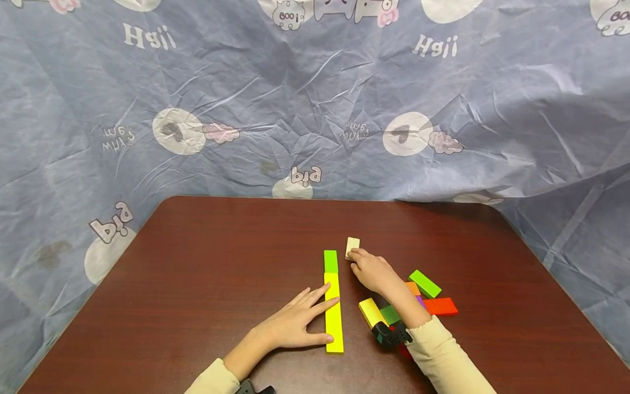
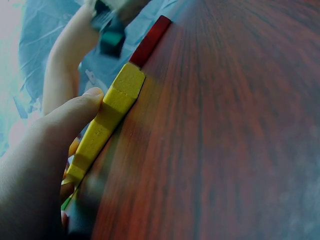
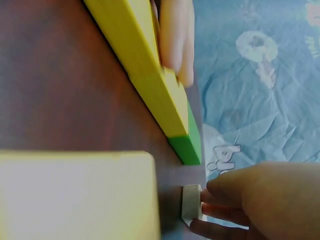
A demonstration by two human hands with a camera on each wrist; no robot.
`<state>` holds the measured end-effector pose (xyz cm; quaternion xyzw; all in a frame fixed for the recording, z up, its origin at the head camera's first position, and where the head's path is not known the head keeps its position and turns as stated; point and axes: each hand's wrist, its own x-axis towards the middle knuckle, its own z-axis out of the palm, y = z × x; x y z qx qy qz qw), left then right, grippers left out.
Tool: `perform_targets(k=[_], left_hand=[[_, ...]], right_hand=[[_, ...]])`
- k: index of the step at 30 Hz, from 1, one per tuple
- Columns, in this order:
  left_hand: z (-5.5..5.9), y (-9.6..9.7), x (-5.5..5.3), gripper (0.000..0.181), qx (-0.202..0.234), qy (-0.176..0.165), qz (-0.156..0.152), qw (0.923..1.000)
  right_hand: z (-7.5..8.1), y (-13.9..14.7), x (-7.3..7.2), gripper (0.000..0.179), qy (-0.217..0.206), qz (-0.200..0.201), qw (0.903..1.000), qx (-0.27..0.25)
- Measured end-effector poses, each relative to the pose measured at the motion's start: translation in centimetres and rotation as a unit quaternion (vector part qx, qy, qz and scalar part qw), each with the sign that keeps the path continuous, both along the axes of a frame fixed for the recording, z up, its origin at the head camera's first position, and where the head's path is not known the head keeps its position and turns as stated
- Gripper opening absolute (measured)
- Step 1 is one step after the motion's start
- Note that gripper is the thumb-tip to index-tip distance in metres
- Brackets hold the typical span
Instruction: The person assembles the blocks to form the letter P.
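Note:
A straight row of yellow blocks (image 1: 334,323) lies end to end on the table, with a light green block (image 1: 331,261) touching its far end. My left hand (image 1: 295,323) rests along the row, fingers spread; the fingertips and thumb touch the yellow blocks. In the left wrist view the thumb lies against the side of a yellow block (image 2: 107,107). Right of the green block and apart from it is a cream wooden block (image 1: 353,244). My right hand (image 1: 371,270) pinches its near end. In the right wrist view its fingers bend about the cream block (image 3: 191,202).
Under and beside the right forearm lie loose blocks: a yellow one (image 1: 371,313), a dark green one (image 1: 390,314), an orange one (image 1: 412,288), a red one (image 1: 441,306) and a light green one (image 1: 425,283). A patterned cloth (image 1: 275,109) hangs behind the table (image 1: 221,235).

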<state>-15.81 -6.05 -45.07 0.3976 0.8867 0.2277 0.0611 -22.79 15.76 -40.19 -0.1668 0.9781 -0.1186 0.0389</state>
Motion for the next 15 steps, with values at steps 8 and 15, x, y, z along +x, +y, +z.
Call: perform_targets(k=[8, 15], left_hand=[[-0.2, 0.0, -0.1, 0.07, 0.001, 0.012, -0.007, 0.9999], [-0.3, -0.1, -0.2, 0.069, -0.002, 0.017, -0.007, 0.9998]], right_hand=[[-0.1, -1.2, -3.9, 0.042, -0.054, 0.034, 0.9979, -0.008], [-0.5, -2.1, -4.2, 0.044, -0.079, 0.066, 0.994, -0.037]])
